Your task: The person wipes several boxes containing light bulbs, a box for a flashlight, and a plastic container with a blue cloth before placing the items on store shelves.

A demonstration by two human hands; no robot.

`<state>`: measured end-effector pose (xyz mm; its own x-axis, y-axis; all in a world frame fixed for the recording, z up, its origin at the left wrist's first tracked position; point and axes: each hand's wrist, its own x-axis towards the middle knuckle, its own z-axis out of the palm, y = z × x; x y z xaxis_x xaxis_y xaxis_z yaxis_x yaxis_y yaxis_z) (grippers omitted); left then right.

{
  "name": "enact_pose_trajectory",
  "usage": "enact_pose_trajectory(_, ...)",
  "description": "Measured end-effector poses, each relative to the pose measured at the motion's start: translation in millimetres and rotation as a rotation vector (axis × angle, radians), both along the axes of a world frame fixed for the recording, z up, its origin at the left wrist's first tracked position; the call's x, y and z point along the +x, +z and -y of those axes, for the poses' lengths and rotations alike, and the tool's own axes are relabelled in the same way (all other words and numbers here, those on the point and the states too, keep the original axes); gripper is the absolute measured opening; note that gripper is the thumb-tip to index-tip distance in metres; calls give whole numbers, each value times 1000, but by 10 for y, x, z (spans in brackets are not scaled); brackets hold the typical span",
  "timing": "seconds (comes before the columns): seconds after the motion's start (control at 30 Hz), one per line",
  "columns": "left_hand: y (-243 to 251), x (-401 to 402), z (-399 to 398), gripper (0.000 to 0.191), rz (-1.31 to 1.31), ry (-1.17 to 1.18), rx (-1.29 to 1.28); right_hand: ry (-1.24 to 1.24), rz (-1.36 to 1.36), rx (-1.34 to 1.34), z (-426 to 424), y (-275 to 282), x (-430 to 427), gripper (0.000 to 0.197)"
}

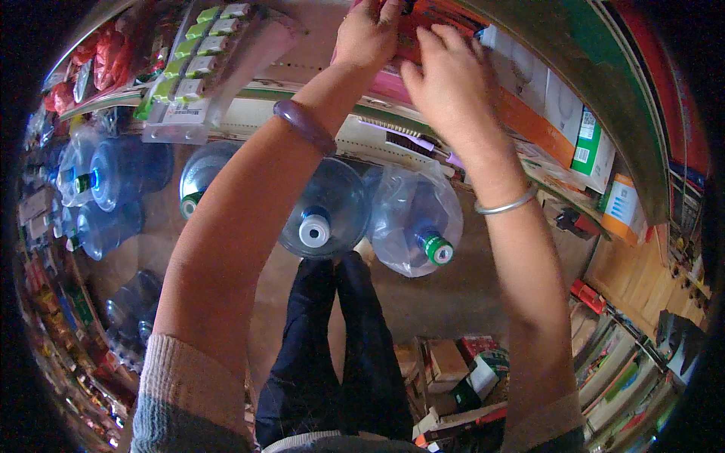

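Note:
My left hand (368, 35) reaches to the top edge of the view, at a shelf with red and pink goods. Its fingertips are partly cut off, so its grip is unclear. A pink item (389, 84) lies just below and beside it. My right hand (453, 82), slightly blurred, hovers over the shelf with its fingers spread and nothing visible in them. Red packaging (409, 39) shows between the two hands. Under the right wrist, a brush with a lilac handle (416, 140) lies on the lower shelf ledge.
Large water jugs stand on the floor before my feet: one with a white cap (323, 195), one in a plastic bag (405, 215). More blue jugs (122, 170) are at left. Green-and-white packs (195, 54) hang at upper left. Boxes (544, 107) line the right shelf; cartons (444, 362) sit behind.

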<state>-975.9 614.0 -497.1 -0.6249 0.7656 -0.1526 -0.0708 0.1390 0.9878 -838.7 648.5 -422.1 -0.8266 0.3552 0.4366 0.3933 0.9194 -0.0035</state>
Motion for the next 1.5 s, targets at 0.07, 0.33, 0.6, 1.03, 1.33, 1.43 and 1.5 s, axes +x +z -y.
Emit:
enact_pose_trajectory(0.07,-12,-28,18,34,43,-85,-26,-29,28,-47,-234,110,-34,31)
enact_pose_trajectory(0.33,96,43,-6,45,-264,96,-82,-202,163,-145,-1234,324,-215,37)
enact_pose_trajectory(0.6,17,25,53,41,-213,104,-36,-206,274,-165,-1294,-88,-328,37)
enact_pose_trajectory(1.03,321,406,420,37,-564,433,94,-53,-78,-263,-521,289,-29,37)
enact_pose_trajectory(1.33,461,1763,3000,23,-32,10,-312,107,184,-986,2302,333,1422,42)
enact_pose_trajectory(1.43,818,1902,3647,23,-51,-104,-415,130,151,-1075,2980,613,1911,43)
enact_pose_trajectory(1.5,1057,1947,3869,24,-67,-120,-441,138,108,-1079,3185,899,2085,43)
